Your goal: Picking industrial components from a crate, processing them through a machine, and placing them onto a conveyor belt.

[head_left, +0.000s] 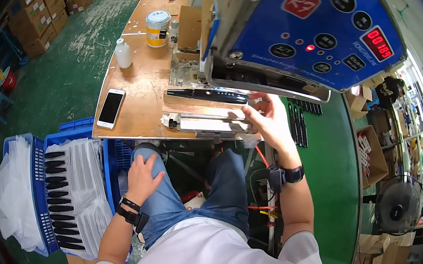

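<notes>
A long, glossy black plastic piece [208, 95] lies lengthwise on the machine's wooden-edged fixture, beneath the blue control box. My right hand [272, 122] is at its right end, with thumb and forefinger closed about the tip. Part of that grip is lost in glare and behind the fingers. My left hand [144, 178] rests on my left thigh, fingers stretched out and nothing in them. In front of the black piece runs a pale metal bar [212, 125] with a black knob at its left.
The blue control box [297, 32] overhangs the fixture. On the wooden table [139, 78] are a phone [111, 108], a white bottle [123, 53] and a paint can [157, 29]. Several black pieces [299, 124] lie on the green bench at right; a blue crate [44, 206] holds more at left.
</notes>
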`<state>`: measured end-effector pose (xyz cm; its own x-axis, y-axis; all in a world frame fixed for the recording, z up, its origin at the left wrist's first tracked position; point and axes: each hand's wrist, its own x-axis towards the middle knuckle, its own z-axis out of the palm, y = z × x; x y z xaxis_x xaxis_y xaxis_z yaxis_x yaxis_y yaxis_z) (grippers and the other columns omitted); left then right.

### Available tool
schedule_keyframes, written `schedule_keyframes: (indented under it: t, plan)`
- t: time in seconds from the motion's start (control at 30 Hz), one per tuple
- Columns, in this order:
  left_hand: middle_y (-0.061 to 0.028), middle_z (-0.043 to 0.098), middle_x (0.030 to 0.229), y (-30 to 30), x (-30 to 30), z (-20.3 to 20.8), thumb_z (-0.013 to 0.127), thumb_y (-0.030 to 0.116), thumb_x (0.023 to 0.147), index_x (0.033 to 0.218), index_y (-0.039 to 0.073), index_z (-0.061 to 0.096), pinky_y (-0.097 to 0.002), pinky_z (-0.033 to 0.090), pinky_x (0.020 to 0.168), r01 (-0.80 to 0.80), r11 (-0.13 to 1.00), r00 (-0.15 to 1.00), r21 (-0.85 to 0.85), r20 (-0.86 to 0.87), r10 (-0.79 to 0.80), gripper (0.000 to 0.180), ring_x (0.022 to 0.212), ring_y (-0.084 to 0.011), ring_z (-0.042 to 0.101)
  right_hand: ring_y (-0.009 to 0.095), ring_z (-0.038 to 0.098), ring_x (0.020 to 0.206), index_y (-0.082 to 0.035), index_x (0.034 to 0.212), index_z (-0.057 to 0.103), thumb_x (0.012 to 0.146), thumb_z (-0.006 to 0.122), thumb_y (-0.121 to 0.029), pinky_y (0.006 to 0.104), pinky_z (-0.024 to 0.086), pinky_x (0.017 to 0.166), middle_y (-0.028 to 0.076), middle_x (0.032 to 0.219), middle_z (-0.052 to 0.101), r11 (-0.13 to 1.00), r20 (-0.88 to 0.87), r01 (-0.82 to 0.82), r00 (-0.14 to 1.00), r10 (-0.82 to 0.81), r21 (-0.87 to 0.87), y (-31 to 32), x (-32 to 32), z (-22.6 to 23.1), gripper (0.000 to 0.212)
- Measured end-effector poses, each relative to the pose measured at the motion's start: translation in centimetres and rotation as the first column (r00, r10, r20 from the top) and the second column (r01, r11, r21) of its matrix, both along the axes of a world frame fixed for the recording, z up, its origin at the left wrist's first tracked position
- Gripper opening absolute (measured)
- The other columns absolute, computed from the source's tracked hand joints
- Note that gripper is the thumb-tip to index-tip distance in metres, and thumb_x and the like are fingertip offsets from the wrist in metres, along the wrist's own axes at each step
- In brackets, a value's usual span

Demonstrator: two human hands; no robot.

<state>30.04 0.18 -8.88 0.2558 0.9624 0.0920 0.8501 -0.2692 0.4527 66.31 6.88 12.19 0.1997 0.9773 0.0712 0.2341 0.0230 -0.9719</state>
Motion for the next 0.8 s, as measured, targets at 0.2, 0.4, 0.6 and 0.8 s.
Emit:
schedule_keyframes:
  t: [0.2, 0.4, 0.6, 0.8]
  plan:
    - [-0.0173, 0.055, 0.107, -0.2, 0.6, -0.1, 0.087, 0.033, 0.081, 0.135, 0.012, 0.065, -0.0472, 0.053, 0.085, -0.004, 0.999, 1.0, 0.049, -0.019, 0.005, 0.062, 0.1, -0.0381, 0.061, 0.008, 0.063, 0.074, -0.001, 0.126, 0.073, 0.095, 0.085, -0.029, 0.0273, 0.05, 0.064, 0.007, 0.095, 0.074, 0.958, 0.476, -0.264, 0.832, 0.285, -0.111, 2.7, 1.3, 1.9, 0.043]
    - [-0.0175, 0.055, 0.105, -0.3, 1.6, -0.4, 0.086, 0.032, 0.083, 0.135, 0.013, 0.066, -0.0479, 0.053, 0.085, -0.015, 0.996, 1.0, 0.087, -0.01, 0.016, 0.059, 0.099, -0.0392, 0.06, 0.009, 0.061, 0.072, -0.005, 0.123, 0.076, 0.092, 0.088, -0.03, 0.0281, 0.049, 0.063, 0.005, 0.097, 0.074, 0.96, 0.675, -0.151, 0.686, 0.273, -0.236, 1.0, 1.5, 4.8, 0.041]
    - [-0.0164, 0.053, 0.103, -0.7, 1.3, -1.0, 0.085, 0.033, 0.084, 0.136, 0.013, 0.066, -0.0485, 0.051, 0.083, -0.016, 0.991, 0.999, 0.131, -0.028, 0.02, 0.059, 0.098, -0.0387, 0.06, 0.009, 0.057, 0.068, -0.002, 0.114, 0.079, 0.088, 0.09, -0.018, 0.0276, 0.047, 0.063, 0.002, 0.079, 0.065, 0.948, 0.565, -0.031, 0.809, -0.163, 0.318, -5.4, 10.6, 0.5, 0.032]
    - [-0.0177, 0.055, 0.106, 0.1, 2.1, -1.3, 0.084, 0.031, 0.085, 0.138, 0.014, 0.066, -0.0495, 0.051, 0.085, -0.004, 0.991, 1.0, 0.134, 0.004, 0.004, 0.059, 0.099, -0.041, 0.06, 0.014, 0.062, 0.068, 0.0, 0.101, 0.079, 0.082, 0.091, -0.02, 0.0311, 0.051, 0.064, 0.003, 0.075, 0.067, 0.749, 0.387, 0.652, 0.664, -0.64, 0.121, -14.1, 28.5, -10.5, 0.03]
